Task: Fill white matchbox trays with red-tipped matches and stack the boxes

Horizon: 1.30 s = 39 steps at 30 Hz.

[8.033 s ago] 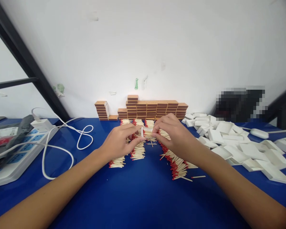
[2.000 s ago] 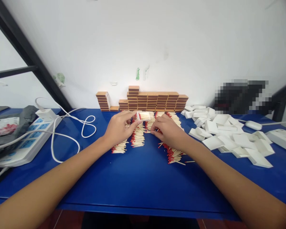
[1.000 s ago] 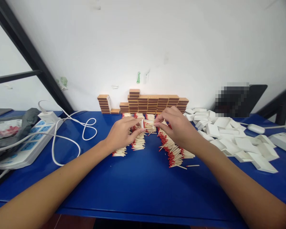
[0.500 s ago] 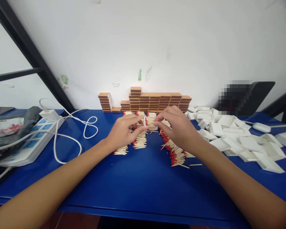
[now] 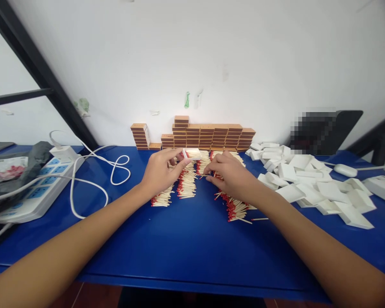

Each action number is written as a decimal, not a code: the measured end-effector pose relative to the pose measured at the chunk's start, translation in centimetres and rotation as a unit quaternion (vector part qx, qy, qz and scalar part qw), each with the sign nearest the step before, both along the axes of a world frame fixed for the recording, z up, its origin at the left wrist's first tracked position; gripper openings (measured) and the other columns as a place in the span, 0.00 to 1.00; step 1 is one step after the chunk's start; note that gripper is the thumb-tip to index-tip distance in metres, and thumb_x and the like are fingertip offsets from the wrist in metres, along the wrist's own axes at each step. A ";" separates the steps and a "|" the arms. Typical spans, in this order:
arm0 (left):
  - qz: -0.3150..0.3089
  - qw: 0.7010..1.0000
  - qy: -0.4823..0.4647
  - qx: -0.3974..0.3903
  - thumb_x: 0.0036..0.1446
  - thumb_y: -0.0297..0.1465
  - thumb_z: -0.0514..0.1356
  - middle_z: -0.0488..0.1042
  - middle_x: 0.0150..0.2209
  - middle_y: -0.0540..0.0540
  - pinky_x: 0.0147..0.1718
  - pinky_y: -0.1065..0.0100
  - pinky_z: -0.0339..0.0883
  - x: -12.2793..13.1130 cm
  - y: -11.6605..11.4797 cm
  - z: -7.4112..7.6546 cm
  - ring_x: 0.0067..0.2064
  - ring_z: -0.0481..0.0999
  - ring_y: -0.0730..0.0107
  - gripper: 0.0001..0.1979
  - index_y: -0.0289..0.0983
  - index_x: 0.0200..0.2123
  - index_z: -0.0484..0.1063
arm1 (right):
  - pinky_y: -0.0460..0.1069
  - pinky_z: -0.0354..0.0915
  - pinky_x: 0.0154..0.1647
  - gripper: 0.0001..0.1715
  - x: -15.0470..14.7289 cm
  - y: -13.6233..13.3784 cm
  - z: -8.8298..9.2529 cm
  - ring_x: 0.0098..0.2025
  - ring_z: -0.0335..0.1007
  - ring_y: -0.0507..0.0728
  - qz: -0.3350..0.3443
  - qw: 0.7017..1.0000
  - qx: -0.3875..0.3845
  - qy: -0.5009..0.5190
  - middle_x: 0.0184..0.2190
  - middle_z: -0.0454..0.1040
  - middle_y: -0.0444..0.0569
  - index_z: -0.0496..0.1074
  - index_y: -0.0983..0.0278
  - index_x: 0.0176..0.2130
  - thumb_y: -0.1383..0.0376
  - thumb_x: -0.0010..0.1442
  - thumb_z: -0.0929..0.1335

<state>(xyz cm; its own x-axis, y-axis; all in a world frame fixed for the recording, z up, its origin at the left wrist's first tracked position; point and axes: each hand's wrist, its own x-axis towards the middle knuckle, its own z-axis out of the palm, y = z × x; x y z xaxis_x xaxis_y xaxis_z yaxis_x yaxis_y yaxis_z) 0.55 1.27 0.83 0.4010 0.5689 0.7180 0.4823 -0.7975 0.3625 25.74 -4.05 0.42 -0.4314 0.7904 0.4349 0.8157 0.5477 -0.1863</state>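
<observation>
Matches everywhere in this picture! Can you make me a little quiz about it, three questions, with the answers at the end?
1. Pick one. What does the left hand hold?
A) a small white tray
B) a white cable
C) a power strip

2. True or false? The stacked matchboxes stand near the wall, beyond the loose matches.

3. Fill in the missing colour. The pile of white trays on the right lies on a ____ table.

Key: 1. A; 2. true; 3. blue.
</observation>
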 end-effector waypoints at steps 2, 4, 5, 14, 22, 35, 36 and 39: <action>-0.004 1.000 0.003 -0.004 0.69 0.46 0.64 0.82 0.34 0.49 0.33 0.68 0.68 0.0 -0.1 0.0 0.32 0.76 0.70 0.17 0.40 0.45 0.83 | 0.58 0.63 0.48 0.05 -0.1 0.1 -0.5 0.45 0.65 0.64 0.001 1.000 -0.013 -0.018 0.38 0.73 0.54 0.80 0.60 0.42 0.67 0.66 0.71; -0.007 1.000 0.004 -0.010 0.69 0.46 0.64 0.82 0.35 0.49 0.34 0.68 0.68 0.1 -0.2 0.0 0.32 0.76 0.70 0.17 0.40 0.47 0.82 | 0.58 0.63 0.47 0.06 -0.1 0.2 -0.9 0.45 0.64 0.64 0.002 0.999 -0.025 -0.022 0.37 0.73 0.53 0.79 0.60 0.39 0.68 0.67 0.70; -0.008 1.000 0.006 -0.013 0.69 0.47 0.63 0.82 0.35 0.49 0.34 0.68 0.68 0.1 -0.3 0.0 0.32 0.76 0.70 0.18 0.40 0.48 0.82 | 0.57 0.62 0.47 0.06 -0.1 0.3 -0.9 0.45 0.64 0.63 0.001 0.999 -0.031 -0.021 0.37 0.73 0.53 0.79 0.60 0.39 0.68 0.67 0.69; -0.018 1.000 0.022 -0.009 0.69 0.49 0.62 0.82 0.35 0.48 0.34 0.67 0.68 0.1 -0.3 0.0 0.31 0.75 0.70 0.22 0.38 0.52 0.81 | 0.57 0.61 0.49 0.05 0.0 0.7 -1.2 0.44 0.64 0.63 -0.004 0.999 -0.034 -0.016 0.37 0.73 0.53 0.77 0.62 0.37 0.67 0.68 0.70; -0.016 0.999 0.031 -0.007 0.69 0.50 0.62 0.82 0.36 0.48 0.33 0.67 0.68 0.0 -0.2 -0.1 0.32 0.75 0.70 0.22 0.39 0.51 0.81 | 0.58 0.62 0.47 0.10 -0.3 0.5 -1.1 0.45 0.64 0.64 -0.002 0.998 -0.037 -0.041 0.37 0.73 0.55 0.74 0.62 0.33 0.67 0.69 0.68; -0.018 0.999 0.028 0.003 0.69 0.49 0.62 0.82 0.35 0.48 0.34 0.67 0.69 -0.1 0.1 0.0 0.31 0.75 0.70 0.21 0.39 0.52 0.81 | 0.63 0.64 0.52 0.12 -0.6 0.1 0.1 0.47 0.63 0.66 0.022 0.998 0.001 -0.064 0.44 0.74 0.60 0.72 0.63 0.35 0.65 0.71 0.64; -0.017 0.999 0.029 0.005 0.69 0.49 0.62 0.81 0.34 0.48 0.34 0.67 0.69 -0.1 0.1 0.0 0.31 0.75 0.70 0.21 0.39 0.51 0.81 | 0.63 0.64 0.52 0.12 -0.4 0.1 0.4 0.47 0.63 0.66 0.025 0.999 0.002 -0.048 0.44 0.74 0.60 0.71 0.62 0.35 0.65 0.72 0.64; -0.009 0.999 0.035 0.011 0.69 0.50 0.62 0.81 0.34 0.48 0.33 0.67 0.68 -0.2 0.2 0.1 0.31 0.75 0.70 0.21 0.39 0.49 0.81 | 0.63 0.63 0.53 0.12 0.6 0.2 1.1 0.48 0.63 0.66 0.020 1.000 0.008 -0.004 0.45 0.74 0.59 0.69 0.60 0.36 0.64 0.72 0.63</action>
